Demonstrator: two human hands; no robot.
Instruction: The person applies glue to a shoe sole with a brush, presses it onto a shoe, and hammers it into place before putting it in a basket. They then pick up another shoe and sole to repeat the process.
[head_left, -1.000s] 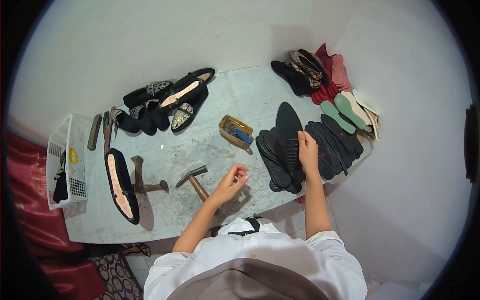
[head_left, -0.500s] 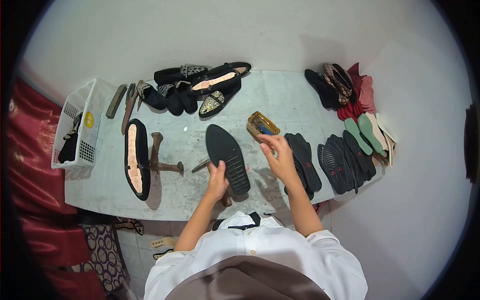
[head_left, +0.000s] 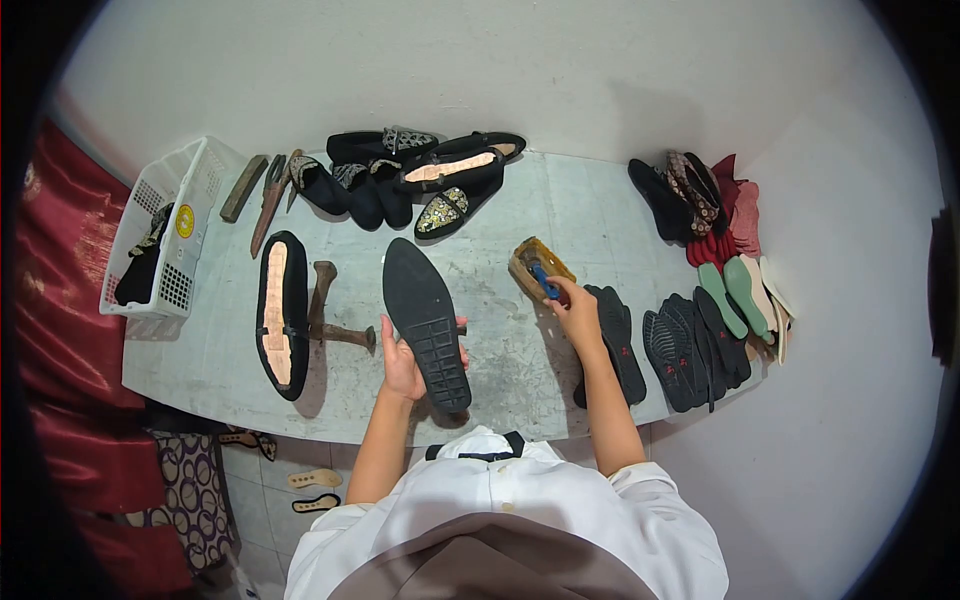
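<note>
My left hand (head_left: pixel 402 370) is closed around a black shoe sole (head_left: pixel 425 320), its ridged heel end toward me and its pointed toe toward the wall. The fingers come round behind it, with tips showing at the right edge. My right hand (head_left: pixel 574 310) pinches a blue handle (head_left: pixel 545 281) standing in a stained amber container (head_left: pixel 523 262); the handle's lower end is hidden in there. A black shoe upper on a last (head_left: pixel 283 320), pale insole facing up, lies left of my left hand. Beside it is an iron shoe anvil (head_left: pixel 325 310).
Black soles (head_left: pixel 612 335) lie right of my right hand, with more ridged soles (head_left: pixel 690 345) beyond. Green and cream insoles (head_left: pixel 745 290) and shoe uppers (head_left: pixel 665 200) sit at the right. Finished-looking black shoes (head_left: pixel 445 200), pincers (head_left: pixel 270 205) and a white basket (head_left: pixel 190 230) line the back and left.
My right hand has moved down onto the blue handle and closed on it. My left hand has shifted left with the sole, which is turned slightly more upright. The view has shifted slightly.
</note>
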